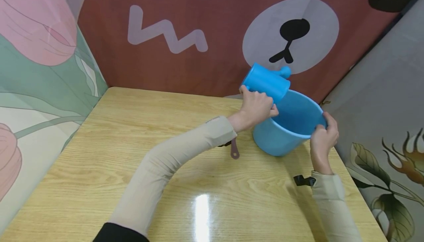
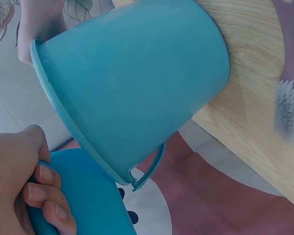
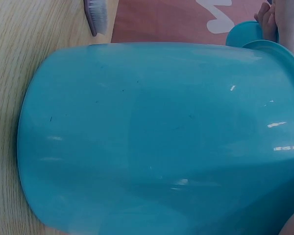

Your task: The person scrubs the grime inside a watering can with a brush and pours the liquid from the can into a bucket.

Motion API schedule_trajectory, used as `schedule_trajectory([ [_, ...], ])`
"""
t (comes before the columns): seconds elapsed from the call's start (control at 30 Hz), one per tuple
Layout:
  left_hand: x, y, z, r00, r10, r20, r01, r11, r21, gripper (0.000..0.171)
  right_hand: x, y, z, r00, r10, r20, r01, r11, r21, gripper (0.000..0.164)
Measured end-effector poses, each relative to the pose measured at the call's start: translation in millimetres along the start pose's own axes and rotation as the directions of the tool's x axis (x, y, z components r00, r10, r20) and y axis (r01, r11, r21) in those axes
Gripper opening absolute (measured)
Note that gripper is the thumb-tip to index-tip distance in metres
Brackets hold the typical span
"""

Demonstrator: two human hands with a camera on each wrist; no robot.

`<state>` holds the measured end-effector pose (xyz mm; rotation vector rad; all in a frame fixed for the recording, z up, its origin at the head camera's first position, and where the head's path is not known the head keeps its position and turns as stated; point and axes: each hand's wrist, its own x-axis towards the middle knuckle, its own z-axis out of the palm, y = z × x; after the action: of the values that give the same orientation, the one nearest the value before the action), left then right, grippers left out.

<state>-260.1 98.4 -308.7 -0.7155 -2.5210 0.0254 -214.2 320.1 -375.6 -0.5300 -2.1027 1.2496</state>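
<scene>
In the head view, my left hand (image 1: 255, 107) grips a blue watering can (image 1: 266, 82) by its handle side, with its stubby round-ended spout pointing right. The can is tipped over the left rim of a light-blue bucket (image 1: 276, 139). In the left wrist view, the curled fingers (image 2: 49, 196) lie against the can beside the bucket's rim. My right hand (image 1: 324, 139) holds the bucket's rim on the right side. The bucket stands on the table near its back right corner, and its inside shows blue wall only.
A scrubbing brush (image 2: 291, 73) with a purple handle and white bristles lies on the wooden table (image 1: 159, 124) left of the bucket, partly hidden under my left forearm. Printed cloths (image 1: 225, 50) hang behind and beside the table.
</scene>
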Motion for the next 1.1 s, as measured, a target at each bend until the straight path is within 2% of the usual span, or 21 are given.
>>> schedule_trajectory([
  [0.67,-0.5,0.3,0.2,1.000,0.006,0.014,-0.006,1.000,-0.026,0.042,0.1,1.3,0.1,1.000,0.007,0.006,-0.007,1.000,0.008,0.054],
  [0.87,-0.2,0.4,0.3,1.000,0.018,0.004,-0.018,1.000,-0.016,0.042,0.4,0.1,-0.3,1.000,0.013,0.008,-0.014,1.000,0.012,0.054],
  [1.1,-0.2,0.6,0.1,0.999,0.034,0.022,-0.033,0.999,-0.021,0.043,-0.3,0.4,-0.1,1.000,0.014,0.005,-0.014,1.000,0.011,0.054],
])
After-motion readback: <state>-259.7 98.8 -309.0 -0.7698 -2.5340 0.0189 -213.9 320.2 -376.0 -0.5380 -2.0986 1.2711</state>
